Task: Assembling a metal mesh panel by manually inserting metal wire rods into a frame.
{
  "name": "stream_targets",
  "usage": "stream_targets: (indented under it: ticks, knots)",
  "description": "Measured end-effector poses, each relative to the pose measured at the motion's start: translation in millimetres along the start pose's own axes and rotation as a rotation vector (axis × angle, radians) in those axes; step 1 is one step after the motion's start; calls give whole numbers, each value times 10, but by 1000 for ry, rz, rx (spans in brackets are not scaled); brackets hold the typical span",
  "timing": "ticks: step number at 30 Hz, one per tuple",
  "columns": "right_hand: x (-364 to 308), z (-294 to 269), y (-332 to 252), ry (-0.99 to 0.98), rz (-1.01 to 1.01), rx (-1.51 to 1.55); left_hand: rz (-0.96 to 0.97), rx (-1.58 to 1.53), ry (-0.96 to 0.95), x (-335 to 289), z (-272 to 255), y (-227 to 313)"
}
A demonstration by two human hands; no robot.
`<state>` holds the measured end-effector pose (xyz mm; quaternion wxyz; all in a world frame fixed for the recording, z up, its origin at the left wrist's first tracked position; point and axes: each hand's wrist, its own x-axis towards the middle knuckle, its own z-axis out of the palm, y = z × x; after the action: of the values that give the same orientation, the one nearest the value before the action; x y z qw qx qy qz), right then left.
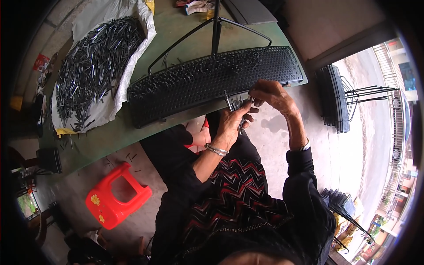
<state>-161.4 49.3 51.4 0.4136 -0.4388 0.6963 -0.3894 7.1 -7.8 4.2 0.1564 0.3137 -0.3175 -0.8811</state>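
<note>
Head view: how are our hands set?

Our left hand (229,125) is wrapped around a bundle of thin strips (230,102), held at the near edge of a black perforated panel (194,95). Our right hand (271,97) meets it from the other side, fingers bent and gathered beside the bundle; whether they pinch a strip, we cannot tell.

How should we carry out this step, which we judge to be separating single strips?

We keep the strips parallel, with their ends level. We grip firmly enough to prevent slippage, yet lightly enough to let one slide free. We take it close to its end, between thumb and forefinger, and check that no second strip clings to it.

Which materials surround us?

The panel is long and rigid-looking, with close-set round holes; small dark pieces crowd its far side, while much of the near side shows bare mesh. A frame of slim black rods (215,39) adjoins it. The panel lies along the edge of a green table (172,22). To our left, a crinkled white sack (119,99) lies open beneath a loose heap of slender, glossy dark pieces (97,66). Lower down is a moulded red plastic stool (117,214) with a large rounded opening. To our right stand stacked black panels (333,97) with projecting rods.
</note>
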Motion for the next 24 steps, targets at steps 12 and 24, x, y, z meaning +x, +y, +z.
stream_targets:
  ticks: [12,24]
  knots:
    - [61,-63,-41,306,-102,-81,-6,-24,31,68,-61,-49]
    - [526,-40,112,810,-351,-478,-69,-229,12,129,-78,-80]
